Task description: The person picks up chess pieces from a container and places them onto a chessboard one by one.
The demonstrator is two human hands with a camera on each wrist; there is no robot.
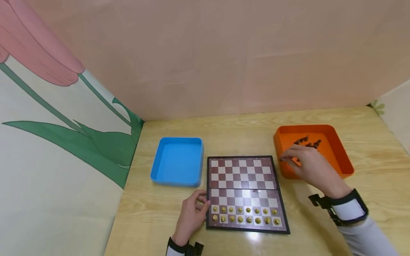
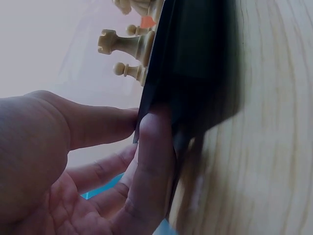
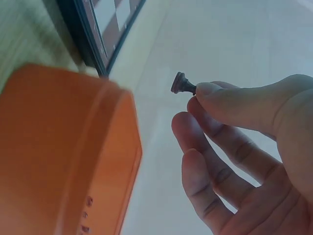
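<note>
A folding chessboard (image 1: 240, 174) lies open, with gold chess pieces (image 1: 248, 219) in two rows along its near side. My left hand (image 1: 191, 215) holds the board's left edge; in the left wrist view the thumb is on the top side and a finger is against the underside, near a pale rook (image 2: 122, 44). Over the near left part of the orange box (image 1: 342, 153), my right hand (image 1: 310, 167) pinches a small dark chess piece (image 3: 183, 84) between thumb and forefinger, its base pointing away from the fingertips. The piece's top is hidden by them.
Several dark chess pieces (image 1: 316, 144) lie loose inside the orange box, right of the board. A blue box (image 1: 177, 161) with a bare floor stands to the left. A small dark object (image 1: 255, 191) lies by the board's fold. A fabric-like wall (image 1: 224, 64) rises behind the table.
</note>
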